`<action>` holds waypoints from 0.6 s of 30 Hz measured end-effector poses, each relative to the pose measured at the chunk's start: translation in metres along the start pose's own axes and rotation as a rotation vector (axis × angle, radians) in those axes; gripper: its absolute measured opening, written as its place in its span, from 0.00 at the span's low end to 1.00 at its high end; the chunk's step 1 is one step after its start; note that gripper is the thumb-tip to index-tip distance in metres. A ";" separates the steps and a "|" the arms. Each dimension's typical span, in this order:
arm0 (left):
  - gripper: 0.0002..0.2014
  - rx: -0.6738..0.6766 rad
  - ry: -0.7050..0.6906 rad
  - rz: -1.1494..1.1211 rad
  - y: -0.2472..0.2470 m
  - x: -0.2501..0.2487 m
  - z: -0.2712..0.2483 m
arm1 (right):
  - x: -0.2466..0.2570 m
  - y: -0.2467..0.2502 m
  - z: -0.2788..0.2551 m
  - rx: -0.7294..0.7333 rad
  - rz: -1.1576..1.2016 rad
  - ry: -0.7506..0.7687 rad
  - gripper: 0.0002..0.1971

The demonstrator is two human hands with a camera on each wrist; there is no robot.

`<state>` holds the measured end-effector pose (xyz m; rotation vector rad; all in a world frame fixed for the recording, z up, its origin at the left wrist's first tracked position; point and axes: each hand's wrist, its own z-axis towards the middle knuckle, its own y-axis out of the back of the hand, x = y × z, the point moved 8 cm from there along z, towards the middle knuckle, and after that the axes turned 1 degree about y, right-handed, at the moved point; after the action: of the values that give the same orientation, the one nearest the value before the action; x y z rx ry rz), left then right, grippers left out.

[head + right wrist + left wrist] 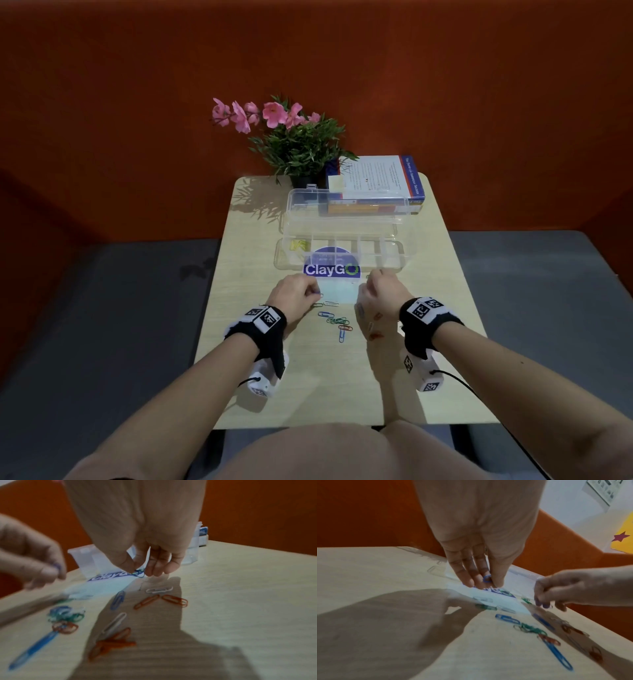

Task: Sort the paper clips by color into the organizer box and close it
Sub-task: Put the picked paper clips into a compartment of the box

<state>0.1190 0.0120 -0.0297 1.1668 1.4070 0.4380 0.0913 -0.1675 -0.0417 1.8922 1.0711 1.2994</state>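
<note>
The left hand [479, 555] pinches a blue paper clip [487, 578] and the right hand [147, 550] pinches another blue-green clip [139, 573], likely lifted for sorting. Loose clips [337, 322] lie between the hands; the clear organizer box [342, 253] stands open just beyond, yellow clips [298, 245] in its left compartment.

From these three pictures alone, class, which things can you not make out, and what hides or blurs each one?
- Head view: what the right hand holds, behind its back.
- Right wrist view: the clips in that grip are too tangled to count.
- Head view: the yellow clips in the box are too small to count.
- Right wrist view: the left hand is blurred.
</note>
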 end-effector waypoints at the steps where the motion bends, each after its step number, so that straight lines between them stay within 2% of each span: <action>1: 0.05 0.017 0.017 -0.023 -0.003 0.004 -0.003 | -0.003 0.006 0.000 -0.054 0.098 -0.018 0.06; 3: 0.08 0.057 0.031 -0.060 -0.010 0.007 -0.009 | -0.016 0.018 -0.003 -0.168 0.288 -0.088 0.01; 5: 0.09 0.105 0.002 -0.026 -0.019 0.004 -0.012 | -0.032 0.018 -0.005 -0.206 0.439 -0.161 0.04; 7: 0.09 0.147 -0.047 0.050 -0.028 -0.003 -0.014 | -0.043 0.007 -0.009 -0.149 0.636 -0.231 0.04; 10: 0.09 0.160 -0.112 0.163 -0.034 -0.014 -0.012 | -0.043 -0.008 -0.017 -0.023 0.908 -0.283 0.13; 13: 0.09 0.173 -0.120 0.211 -0.035 -0.021 -0.008 | -0.032 -0.012 -0.029 0.035 1.184 -0.350 0.11; 15: 0.08 0.195 -0.107 0.238 -0.035 -0.023 -0.005 | -0.032 -0.014 -0.032 0.016 1.231 -0.421 0.13; 16: 0.08 0.204 -0.101 0.246 -0.036 -0.023 -0.003 | -0.033 -0.015 -0.031 0.001 1.161 -0.428 0.15; 18: 0.08 0.226 -0.087 0.251 -0.037 -0.024 -0.001 | -0.030 -0.017 -0.023 0.007 0.839 -0.358 0.13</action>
<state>0.0991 -0.0229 -0.0473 1.5382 1.2624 0.4046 0.0594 -0.1846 -0.0614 2.5705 0.0672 1.2623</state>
